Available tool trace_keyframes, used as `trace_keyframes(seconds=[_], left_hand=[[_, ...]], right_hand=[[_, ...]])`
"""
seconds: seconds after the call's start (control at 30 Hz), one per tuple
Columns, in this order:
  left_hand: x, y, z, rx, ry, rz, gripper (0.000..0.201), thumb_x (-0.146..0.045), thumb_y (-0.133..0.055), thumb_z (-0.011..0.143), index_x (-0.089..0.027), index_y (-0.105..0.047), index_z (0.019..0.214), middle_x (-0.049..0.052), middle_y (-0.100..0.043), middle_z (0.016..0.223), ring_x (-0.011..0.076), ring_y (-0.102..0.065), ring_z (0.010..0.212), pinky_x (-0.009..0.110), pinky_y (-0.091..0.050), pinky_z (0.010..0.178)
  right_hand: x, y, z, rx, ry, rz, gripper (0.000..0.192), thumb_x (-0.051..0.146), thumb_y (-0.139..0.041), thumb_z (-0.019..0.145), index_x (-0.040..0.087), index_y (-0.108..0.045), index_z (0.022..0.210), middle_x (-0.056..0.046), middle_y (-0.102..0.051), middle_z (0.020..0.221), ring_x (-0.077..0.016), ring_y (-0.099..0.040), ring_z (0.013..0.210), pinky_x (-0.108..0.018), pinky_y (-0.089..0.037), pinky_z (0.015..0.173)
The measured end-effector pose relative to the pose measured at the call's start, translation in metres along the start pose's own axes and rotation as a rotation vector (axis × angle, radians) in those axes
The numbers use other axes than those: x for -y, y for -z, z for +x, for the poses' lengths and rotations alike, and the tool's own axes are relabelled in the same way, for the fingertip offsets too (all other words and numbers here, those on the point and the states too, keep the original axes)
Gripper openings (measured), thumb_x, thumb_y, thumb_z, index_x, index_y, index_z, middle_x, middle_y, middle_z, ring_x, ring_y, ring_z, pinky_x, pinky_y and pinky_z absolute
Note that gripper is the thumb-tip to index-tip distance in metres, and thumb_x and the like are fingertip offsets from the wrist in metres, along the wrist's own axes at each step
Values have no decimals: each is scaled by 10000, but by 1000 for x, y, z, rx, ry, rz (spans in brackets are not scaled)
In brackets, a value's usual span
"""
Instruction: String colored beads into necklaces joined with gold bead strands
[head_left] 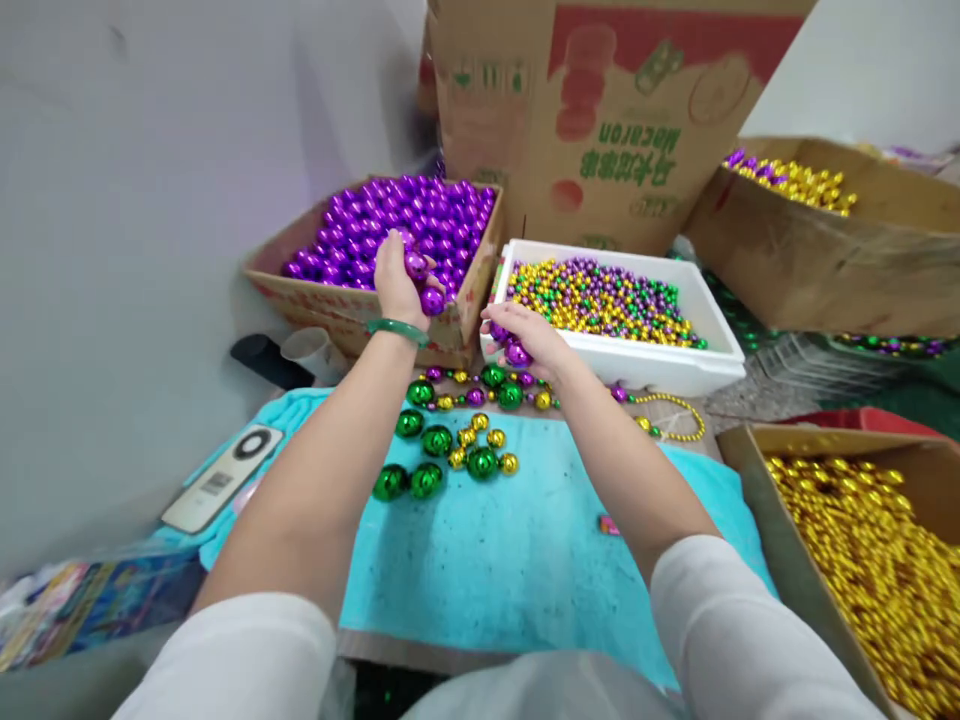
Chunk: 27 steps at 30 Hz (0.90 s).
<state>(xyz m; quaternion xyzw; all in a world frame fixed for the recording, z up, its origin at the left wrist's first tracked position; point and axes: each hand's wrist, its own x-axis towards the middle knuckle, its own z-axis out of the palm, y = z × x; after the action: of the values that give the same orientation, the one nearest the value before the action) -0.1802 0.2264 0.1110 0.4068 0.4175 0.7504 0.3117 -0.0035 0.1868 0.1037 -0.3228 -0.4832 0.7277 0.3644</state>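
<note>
Purple beads (418, 268) lie in my left hand (399, 285), whose fingers curl round them at the front edge of a carton of purple beads (397, 215). A green bangle (399, 331) circles that wrist. My right hand (531, 335) closes on more purple beads (516, 350) by the left front corner of a white foam box (630, 358). Below the hands, large green beads (436, 440) and small gold beads (466, 437) rest on a turquoise cloth (495, 560). A strung bead necklace (542, 400) runs along the cloth's far edge.
Small mixed beads (600, 300) fill the foam box. A carton of gold beads (862, 560) stands at right, another carton (832, 250) behind it. A phone (223, 480) lies at left, near a cup (311, 350). A tall cardboard box (607, 120) rises at the back.
</note>
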Motion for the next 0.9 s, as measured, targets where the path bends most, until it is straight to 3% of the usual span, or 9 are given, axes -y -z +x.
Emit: trace_keyframes(seconds=[0.13,0.23,0.3,0.4,0.47,0.6,0.67,0.73,0.9], left_hand=[[5,-20,-100,49,167,6,389,-550,-468,872,-217,-465,1072,-46,-542,662,56,-465,408,181,-366,411],[27,-27,-167,-46,238,18,446,-567,-492,853,-215,-488,1125,-32,-550,699,70,-490,472,197,-406,454],[48,-27,-197,-107,274,63,454,-572,-481,854,-202,-511,1115,-8,-573,760,84,-528,549,213,-444,513],[75,-21,-220,-120,267,191,456,-573,-451,867,-192,-544,1100,38,-614,898,115,-591,725,242,-486,653],[83,-15,-225,-87,228,299,452,-558,-438,879,-193,-548,1122,58,-628,970,134,-605,813,262,-491,724],[71,-2,-235,122,98,625,442,-475,-473,887,-186,-521,1218,95,-648,1071,195,-625,931,324,-489,822],[59,6,-247,252,36,758,451,-438,-481,891,-182,-499,1262,112,-638,1153,223,-620,1016,348,-481,874],[50,15,-263,351,22,820,459,-422,-475,899,-176,-481,1287,119,-618,1219,232,-607,1080,351,-480,902],[46,40,-299,509,64,941,450,-389,-469,911,-186,-471,1313,114,-610,1259,232,-603,1113,350,-495,907]], right_hand=[[-51,5,-59,-95,-72,-52,263,422,-661,796,213,-572,929,-3,-620,847,-91,-587,546,-174,-435,366],[-88,11,-91,-120,-133,-43,335,458,-717,719,209,-587,902,-3,-645,868,-102,-596,565,-183,-442,374],[-106,19,-103,-154,-189,-42,356,460,-751,671,195,-585,841,-2,-648,812,-98,-581,552,-176,-426,372],[-124,37,-112,-205,-275,-77,362,459,-759,651,187,-568,795,-8,-639,761,-102,-567,542,-183,-409,381],[-134,49,-113,-288,-305,-215,329,445,-732,682,188,-572,812,-16,-639,768,-112,-566,553,-204,-417,414],[-154,64,-109,-503,-150,-880,243,373,-695,731,183,-620,863,-50,-628,885,-171,-601,772,-284,-491,655],[-163,66,-107,-506,-41,-1147,255,357,-659,773,181,-635,956,-78,-604,995,-203,-588,907,-318,-481,780],[-170,65,-106,-453,24,-1272,287,346,-601,825,179,-626,1058,-97,-585,1051,-218,-567,976,-333,-463,844],[-182,60,-96,-421,137,-1264,314,346,-568,858,171,-626,1113,-110,-592,1062,-244,-522,1038,-364,-423,932]])
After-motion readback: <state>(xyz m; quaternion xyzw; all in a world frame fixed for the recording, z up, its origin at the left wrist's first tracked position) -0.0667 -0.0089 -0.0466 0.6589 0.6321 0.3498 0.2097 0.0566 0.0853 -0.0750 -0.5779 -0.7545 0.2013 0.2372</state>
